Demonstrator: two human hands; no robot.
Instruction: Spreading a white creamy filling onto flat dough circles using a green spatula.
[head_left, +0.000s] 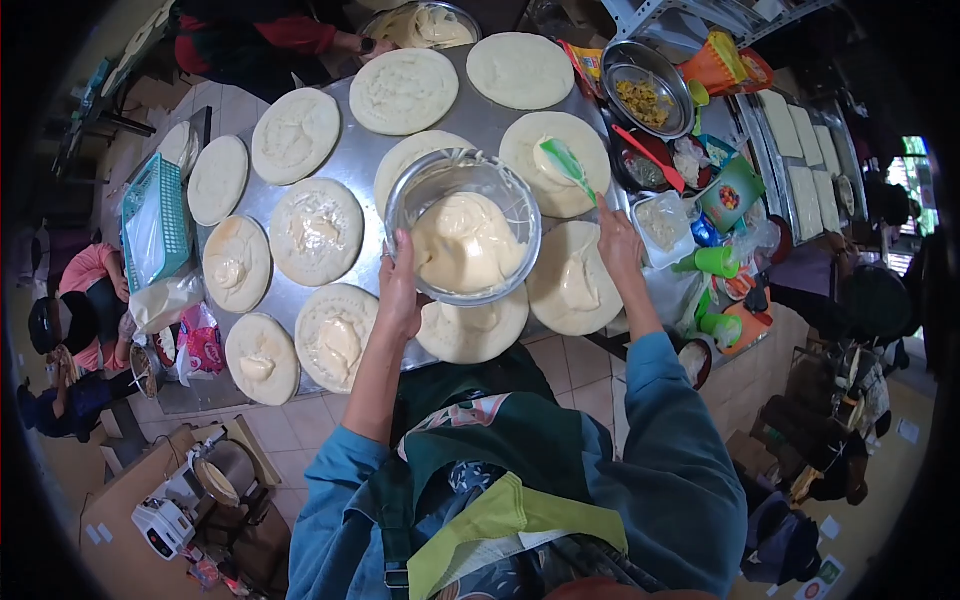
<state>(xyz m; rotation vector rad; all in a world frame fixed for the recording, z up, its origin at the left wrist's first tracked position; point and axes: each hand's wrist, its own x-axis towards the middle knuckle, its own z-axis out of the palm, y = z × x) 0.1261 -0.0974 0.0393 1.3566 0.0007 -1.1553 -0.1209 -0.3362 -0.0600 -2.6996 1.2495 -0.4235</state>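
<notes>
My left hand (400, 289) grips the rim of a steel mixing bowl (529, 259), tilted over the table. Inside lies thick pale-yellow cream (469, 240), with smears up the wall. My right hand (619, 238) holds a green spatula (568, 169) by its handle. The blade rests on a dollop of cream on a round flat dough base (517, 146). Nearer me, another dough base (544, 300) carries a dollop of cream. Two more bases sit partly hidden beneath the bowl. To the left, a dough base (352, 300) bears cream in its middle.
Several dough rounds cover the steel table (349, 154). At right stand a steel bowl of chopped filling (649, 131), a red spatula (664, 165) and green cups (718, 261). A teal basket (176, 240) stands at left. Across the table, a person's hand (379, 49) is beside another cream bowl (439, 26).
</notes>
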